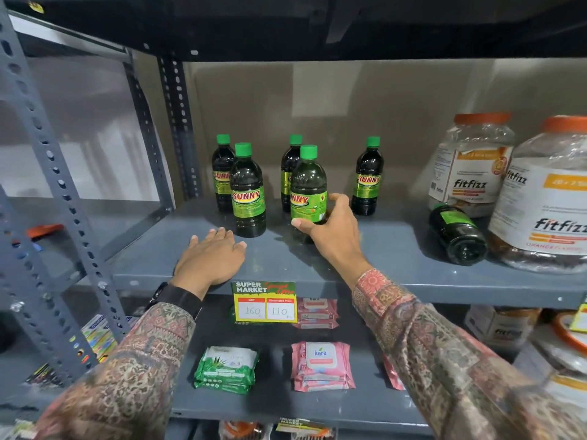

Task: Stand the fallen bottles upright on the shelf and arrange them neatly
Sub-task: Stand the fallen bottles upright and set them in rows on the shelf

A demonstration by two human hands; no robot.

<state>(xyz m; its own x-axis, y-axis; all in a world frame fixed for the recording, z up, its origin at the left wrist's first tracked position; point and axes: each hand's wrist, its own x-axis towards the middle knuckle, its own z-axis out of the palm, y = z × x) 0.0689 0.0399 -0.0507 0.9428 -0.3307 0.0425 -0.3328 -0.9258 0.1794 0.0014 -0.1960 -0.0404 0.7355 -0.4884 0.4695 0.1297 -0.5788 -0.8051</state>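
Several dark Sunny bottles with green caps stand on the grey shelf (381, 268). My right hand (330, 230) grips the lower part of the front middle bottle (307, 185), which stands upright. Left of it stands a front bottle (247, 192), with two more behind (221, 173) (291, 166) and one apart to the right (368, 179). One bottle (457, 233) lies on its side at the right, base toward me, beside the jars. My left hand (211, 255) rests flat on the shelf's front, fingers spread, holding nothing.
Two large Fitfizz jars (470, 166) (546, 198) with orange lids stand at the right. A yellow price tag (265, 301) hangs from the shelf edge. Wipe packs (225, 368) (320, 365) lie on the shelf below. Slotted grey uprights (178, 128) frame the left side.
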